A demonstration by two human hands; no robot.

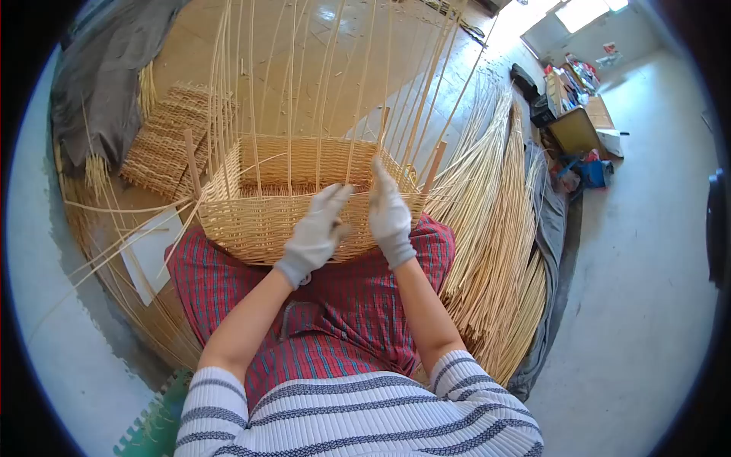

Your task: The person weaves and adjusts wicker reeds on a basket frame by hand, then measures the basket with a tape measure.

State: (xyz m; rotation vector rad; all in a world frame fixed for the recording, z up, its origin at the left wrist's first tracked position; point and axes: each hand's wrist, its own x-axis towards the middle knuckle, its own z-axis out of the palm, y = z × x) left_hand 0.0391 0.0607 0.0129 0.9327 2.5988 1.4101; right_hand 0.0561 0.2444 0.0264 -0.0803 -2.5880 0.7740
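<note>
A partly woven wicker basket (255, 228) rests on my lap, over red plaid cloth (335, 350). Tall thin stakes (329, 68) rise from its walls, and wooden sticks (193, 161) stand at its corners. In a white-grey glove, my left hand (316, 232) is in front of the near wall, fingers stretched toward the upper right. My right hand (391, 217), gloved alike, is beside the wall's right part with its fingers pointing up. Both hands look flat and apart, with nothing visible in them; slight blur hides whether they touch the wicker.
To the right lies a big bundle of long wicker rods (495, 259) on dark cloth. Woven mats (171, 141) and a grey cloth (114, 80) are at the left. Loose strands (126, 207) stick out leftward near a white board (150, 255). Boxes and bags (582, 122) stand far right.
</note>
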